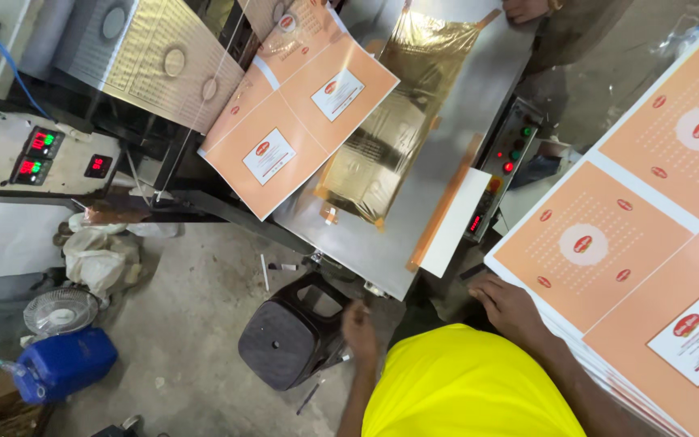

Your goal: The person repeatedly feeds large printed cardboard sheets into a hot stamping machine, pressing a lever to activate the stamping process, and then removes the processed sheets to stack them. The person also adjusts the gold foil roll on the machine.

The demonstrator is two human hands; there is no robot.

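My right hand (507, 306) lies flat on the near corner of a tall stack of orange printed sheets (608, 243) at the right, fingers spread on the top sheet's edge. My left hand (357, 326) hangs low beside a black plastic stool (289, 333), its fingers curled and blurred; whether it touches the stool I cannot tell. My yellow shirt (463, 388) fills the bottom centre. Ahead, one orange printed sheet (301, 121) lies on the machine's steel table (455, 121), next to a gold foil sheet (394, 129).
Another person's hand (525, 8) rests at the table's far edge. A button panel (510, 154) is on the table's right side. A control box with lit displays (34, 154) stands left. A blue jerrycan (62, 364), a small fan (60, 311) and rags (99, 255) lie on the floor.
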